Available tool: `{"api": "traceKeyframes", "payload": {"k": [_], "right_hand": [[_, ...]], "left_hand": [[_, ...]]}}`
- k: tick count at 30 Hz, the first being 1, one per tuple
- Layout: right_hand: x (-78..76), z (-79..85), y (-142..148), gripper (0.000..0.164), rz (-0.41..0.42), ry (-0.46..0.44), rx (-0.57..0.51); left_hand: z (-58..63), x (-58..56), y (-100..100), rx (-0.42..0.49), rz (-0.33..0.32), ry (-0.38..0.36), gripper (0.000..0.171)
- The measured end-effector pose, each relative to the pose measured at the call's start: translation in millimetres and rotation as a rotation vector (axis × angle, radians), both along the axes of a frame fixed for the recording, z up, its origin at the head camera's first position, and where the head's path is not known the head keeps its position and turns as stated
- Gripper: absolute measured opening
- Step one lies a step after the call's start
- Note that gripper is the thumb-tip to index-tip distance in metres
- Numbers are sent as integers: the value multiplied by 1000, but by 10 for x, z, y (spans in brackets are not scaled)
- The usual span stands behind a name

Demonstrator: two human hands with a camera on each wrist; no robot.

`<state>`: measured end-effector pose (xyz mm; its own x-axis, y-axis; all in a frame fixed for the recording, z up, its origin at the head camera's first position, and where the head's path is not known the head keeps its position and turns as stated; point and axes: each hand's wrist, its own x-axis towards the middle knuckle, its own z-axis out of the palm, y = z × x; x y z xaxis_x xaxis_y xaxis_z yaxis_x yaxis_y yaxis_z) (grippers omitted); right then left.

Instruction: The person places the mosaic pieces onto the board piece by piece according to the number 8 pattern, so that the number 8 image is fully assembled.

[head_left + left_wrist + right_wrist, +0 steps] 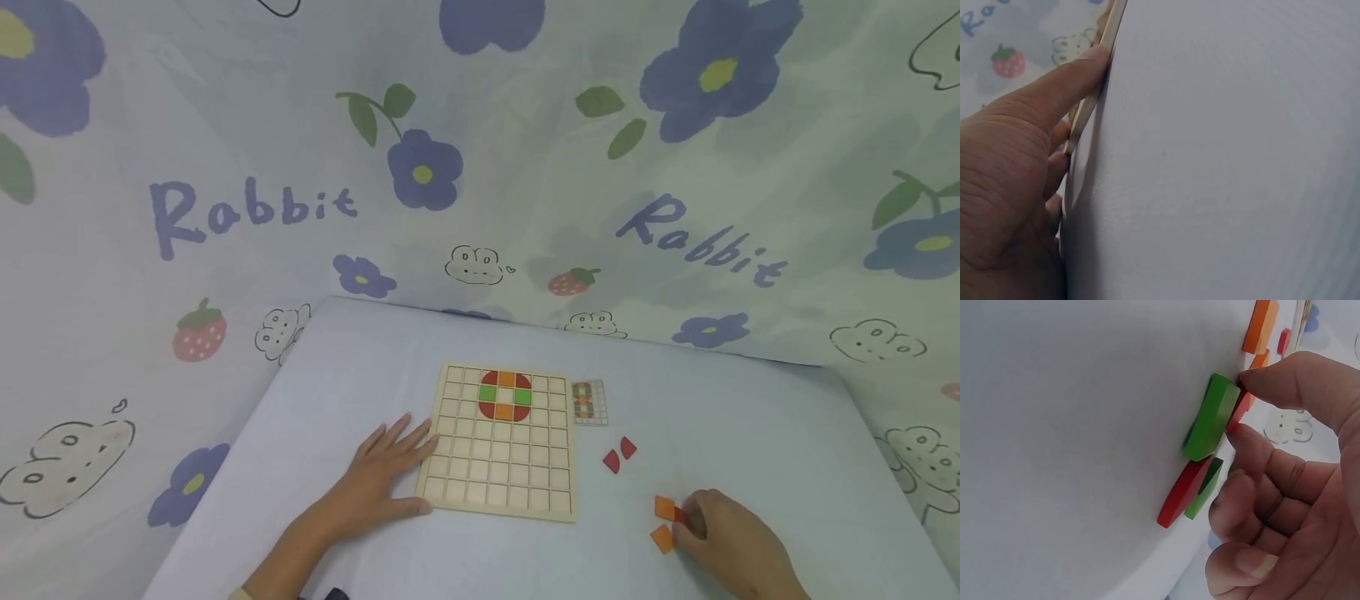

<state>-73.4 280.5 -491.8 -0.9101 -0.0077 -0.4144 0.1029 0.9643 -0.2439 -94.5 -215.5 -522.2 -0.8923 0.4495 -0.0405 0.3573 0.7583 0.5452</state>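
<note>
My left hand (386, 467) lies with spread fingers at the left edge of a wooden grid board (487, 471), fingertips and thumb touching its rim. A ring of red, orange and green tiles fills several cells near the board's top. To the right of the board, my right hand (731, 533) pinches a small red tile (1241, 411) between thumb and index finger, low at the table. Two orange square tiles (664, 507) lie just left of those fingertips. In the right wrist view, a green tile (1213, 422), another red tile (1184, 492) and a second green tile (1205, 495) lie close by.
A small pattern card (590, 402) lies against the board's right edge. Two red quarter-round tiles (612, 461) rest between the card and my right hand. The white table (360, 350) meets a printed cloth backdrop (510, 183) at the back. A dark object (337, 594) shows at the bottom edge.
</note>
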Motion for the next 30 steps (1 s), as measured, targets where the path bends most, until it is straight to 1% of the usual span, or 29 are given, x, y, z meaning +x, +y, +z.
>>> {"api": "traceKeyframes", "payload": {"k": [2, 7, 10, 12, 17, 20, 26, 30], "right_hand": [[3, -1, 1, 26, -14, 0, -5], [15, -33, 27, 30, -45, 5, -25], [24, -45, 57, 35, -47, 9, -37], [29, -37, 79, 35, -45, 19, -46], [34, 43, 109, 27, -34, 78, -65], [26, 109, 91, 26, -34, 106, -78], [-27, 222, -64, 36, -4, 156, -116], [-114, 261, -279, 32, 6, 171, -130]], "left_hand": [[4, 1, 2, 0, -2, 3, 93], [0, 6, -2, 3, -7, 12, 93], [-3, 7, -3, 12, -9, 13, 93], [-6, 5, -2, 15, -9, 10, 93], [-16, -1, 0, 6, -3, 7, 94], [-17, -5, -2, 5, -2, 4, 94], [-23, -9, -6, 7, -1, 1, 94], [-39, -8, -7, -2, 0, 5, 94]]}}
